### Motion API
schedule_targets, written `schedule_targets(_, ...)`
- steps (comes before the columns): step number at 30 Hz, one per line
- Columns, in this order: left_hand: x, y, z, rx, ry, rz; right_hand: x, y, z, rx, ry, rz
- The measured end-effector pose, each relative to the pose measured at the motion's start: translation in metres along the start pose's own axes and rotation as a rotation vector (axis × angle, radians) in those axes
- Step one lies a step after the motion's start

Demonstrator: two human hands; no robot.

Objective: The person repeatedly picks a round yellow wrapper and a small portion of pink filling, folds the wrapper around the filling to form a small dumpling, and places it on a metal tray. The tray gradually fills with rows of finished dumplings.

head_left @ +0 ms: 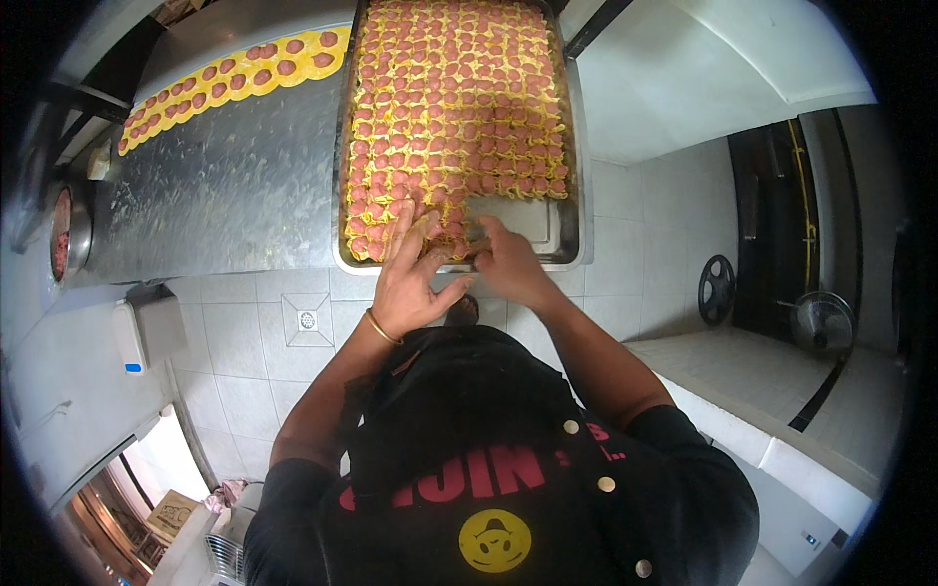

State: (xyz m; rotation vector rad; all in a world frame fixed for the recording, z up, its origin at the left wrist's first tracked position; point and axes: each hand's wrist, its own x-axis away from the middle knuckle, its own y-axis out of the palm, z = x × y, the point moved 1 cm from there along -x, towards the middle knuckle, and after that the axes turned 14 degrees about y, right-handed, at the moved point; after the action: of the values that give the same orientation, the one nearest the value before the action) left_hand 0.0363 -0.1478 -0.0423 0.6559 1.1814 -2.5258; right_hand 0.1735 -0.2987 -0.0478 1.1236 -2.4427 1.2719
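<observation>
A large metal tray (583, 210) holds tight rows of open-topped dumplings (445, 107), pink filling in yellow wrappers. Over the near left part of the rows lies my left hand (405, 278), fingers stretched out and apart, fingertips touching the dumplings. My right hand (510, 262) is at the near end of the block, beside a bare patch of tray bottom (532, 220). Its fingers are curled in and slightly blurred against the edge of the dumplings; what they hold, if anything, is hidden.
Left of the tray runs a grey, flour-dusted worktop (225, 186). Along its far edge, yellow wrappers (239, 80) carry lumps of pink filling. A metal bowl of filling (70, 234) stands at the far left. A fan (823, 320) and a black handwheel (716, 290) are at right.
</observation>
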Motion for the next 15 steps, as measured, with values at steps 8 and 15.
schedule_targets(8,0.008,0.0,0.003,-0.042,0.003,-0.018,-0.031,0.002,0.027,0.018,-0.031,0.022)
schedule_targets(15,0.025,-0.019,-0.008,-0.038,-0.097,0.149,-0.049,0.023,-0.001,0.022,-0.093,0.027)
